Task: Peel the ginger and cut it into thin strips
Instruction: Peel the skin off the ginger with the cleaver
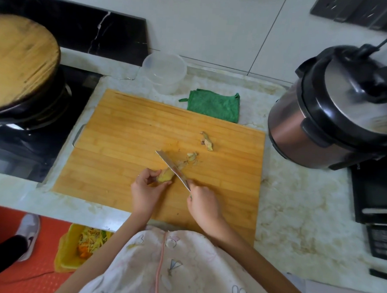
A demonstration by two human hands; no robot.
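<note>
A yellow piece of ginger (165,176) is pinched between the fingers of my left hand (145,189) just above the wooden cutting board (124,142). My right hand (201,202) grips the handle of a knife (172,169), whose blade lies across the ginger's right side and points up-left. Ginger peel scraps (207,141) lie on the board beyond the blade, with smaller bits (191,156) closer to it.
A green cloth (215,105) and a clear plastic container (164,73) sit behind the board. A pressure cooker (339,110) stands at right. At left, a black pot with a wooden lid (18,61) rests on the stove. A yellow waste bin (77,245) stands on the floor.
</note>
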